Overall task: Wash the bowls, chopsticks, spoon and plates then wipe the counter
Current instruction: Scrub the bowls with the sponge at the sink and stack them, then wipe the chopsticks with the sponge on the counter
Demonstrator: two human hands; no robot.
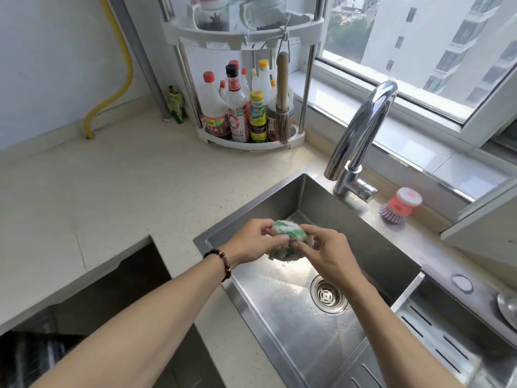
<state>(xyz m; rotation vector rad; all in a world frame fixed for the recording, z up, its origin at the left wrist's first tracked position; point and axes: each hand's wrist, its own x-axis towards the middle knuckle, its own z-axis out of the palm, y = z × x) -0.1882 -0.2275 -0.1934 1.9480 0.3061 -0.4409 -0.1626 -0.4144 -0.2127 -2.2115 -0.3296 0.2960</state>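
Note:
Over the steel sink both my hands hold a bunched green and white cloth. My left hand grips its left side with curled fingers. My right hand pinches its right side. The sink basin holds no dishes; its wet floor shows a round drain. The beige counter spreads to the left of the sink. At the right edge, part of a metal ladle or spoon lies on the steel ledge.
A chrome faucet arches over the sink's far side. A pink and purple dish brush stands behind the sink. A white corner rack holds several sauce bottles and a hanging whisk brush. A slotted drain tray sits at the right.

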